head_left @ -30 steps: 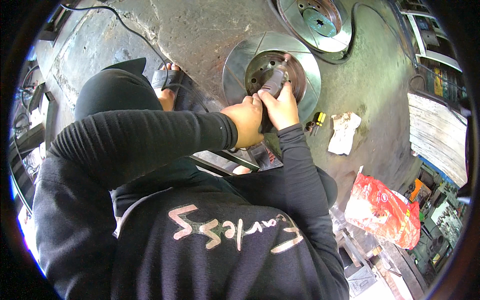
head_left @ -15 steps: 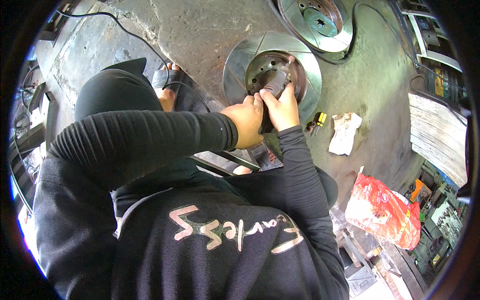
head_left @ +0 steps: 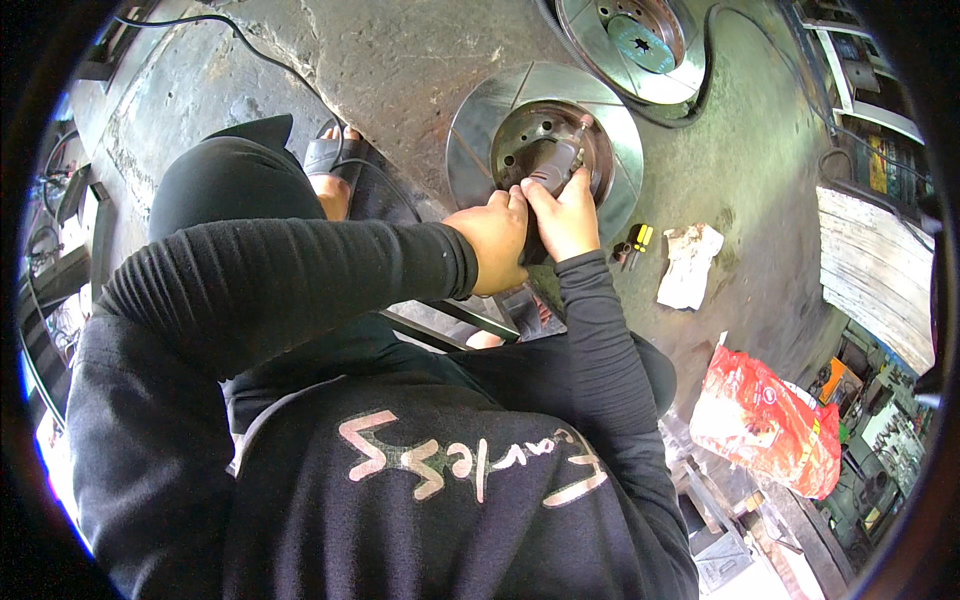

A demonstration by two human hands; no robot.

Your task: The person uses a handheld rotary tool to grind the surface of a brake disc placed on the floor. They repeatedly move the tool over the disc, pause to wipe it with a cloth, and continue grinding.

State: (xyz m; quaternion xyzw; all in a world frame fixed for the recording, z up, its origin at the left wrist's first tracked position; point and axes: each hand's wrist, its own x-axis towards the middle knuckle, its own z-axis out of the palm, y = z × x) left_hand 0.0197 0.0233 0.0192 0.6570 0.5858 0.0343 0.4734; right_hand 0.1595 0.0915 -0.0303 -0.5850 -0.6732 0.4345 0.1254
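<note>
Both of my hands are closed around a grey die grinder, its body partly hidden by my fingers. My left hand wraps the grinder's rear part. Further forward, beside it, my right hand grips with the thumb along the top. The small pinkish tip of the grinder points away from me, over the hub of a slotted brake disc. That disc lies flat on the floor, with bolt holes around its brownish, raised centre. Whether the tip touches the metal I cannot tell.
A second brake disc lies at the far right, with a black hose curving round it. Yellow-handled pliers, a stained white cloth and a red plastic bag are to the right. A black cable passes my sandalled foot.
The grinder's tip has shifted slightly over the disc's hub. The black cable by my foot has moved a little. Both hands keep nearly the same place and grip.
</note>
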